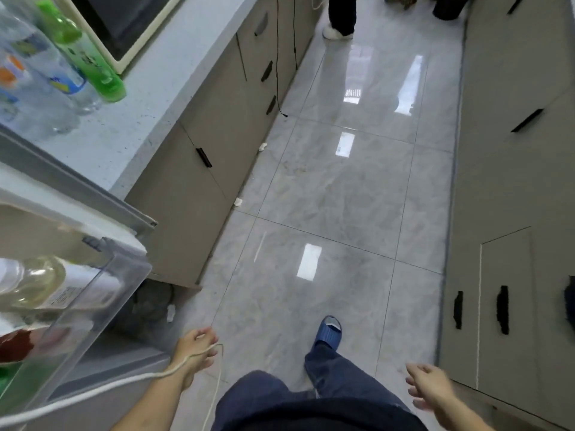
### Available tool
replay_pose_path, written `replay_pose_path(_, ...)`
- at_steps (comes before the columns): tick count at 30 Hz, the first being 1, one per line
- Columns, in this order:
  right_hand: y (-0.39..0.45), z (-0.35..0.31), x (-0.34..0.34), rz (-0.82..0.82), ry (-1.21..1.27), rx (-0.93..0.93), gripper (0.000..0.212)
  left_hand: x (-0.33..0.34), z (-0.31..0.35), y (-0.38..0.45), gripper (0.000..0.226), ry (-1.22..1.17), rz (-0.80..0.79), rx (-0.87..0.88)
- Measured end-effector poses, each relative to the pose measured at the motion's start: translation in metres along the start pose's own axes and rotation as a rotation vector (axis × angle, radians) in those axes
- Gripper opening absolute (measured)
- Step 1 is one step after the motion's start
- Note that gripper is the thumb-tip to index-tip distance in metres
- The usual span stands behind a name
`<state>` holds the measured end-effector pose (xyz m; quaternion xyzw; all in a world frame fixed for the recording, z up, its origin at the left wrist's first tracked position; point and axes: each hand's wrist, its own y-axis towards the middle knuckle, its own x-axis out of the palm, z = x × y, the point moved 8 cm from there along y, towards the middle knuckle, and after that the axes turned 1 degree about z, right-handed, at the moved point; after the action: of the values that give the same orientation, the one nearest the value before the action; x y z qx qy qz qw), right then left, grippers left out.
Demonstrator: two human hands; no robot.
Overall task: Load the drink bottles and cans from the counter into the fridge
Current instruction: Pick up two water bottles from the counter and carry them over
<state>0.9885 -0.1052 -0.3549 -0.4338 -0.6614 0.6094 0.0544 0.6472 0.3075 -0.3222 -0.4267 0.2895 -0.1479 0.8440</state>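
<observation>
Narrow kitchen aisle, glossy grey tiled floor (342, 188), grey cabinets down both sides. A pale speckled counter (146, 98) runs along the left, with a cream-framed appliance (124, 29) at its far end.

Remaining on the counter: a green bottle (90, 60) and at least two clear bottles with blue and orange labels (34, 73), standing close together at the far left. All are blurred; an exact count cannot be made, and no cans can be made out.

Loaded: the fridge door (77, 209) stands open at near left. Its clear door shelf (102, 303) holds a bottle of pale liquid (34, 284), lying tilted, with a dark red item (15, 343) and something green below it, both indistinct. The fridge interior is out of view.

Hands: the left hand (196, 349) hangs low beside the door shelf, fingers loosely curled, holding nothing; a white cord (174, 370) lies across the wrist. The right hand (432, 387) is near right, well away from the counter, fingers spread and empty.

Assessment: task part-done. Some drinks appear stowed, several bottles remain on the counter, and neither hand carries one. A second person's legs (340, 14) stand at the far end of the aisle.
</observation>
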Motion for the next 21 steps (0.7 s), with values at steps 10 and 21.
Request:
replay_pose_path(10,0.015,-0.295,0.038,-0.182,-0.112,-0.354,0.021,0.042,0.064,0.027,0.017,-0.002,0.026,-0.011)
replay_pose_path(21,0.033,-0.461,0.076,-0.164,-0.36,-0.398,0.023,0.034,0.18,0.11,0.015,-0.178,0.082,-0.146)
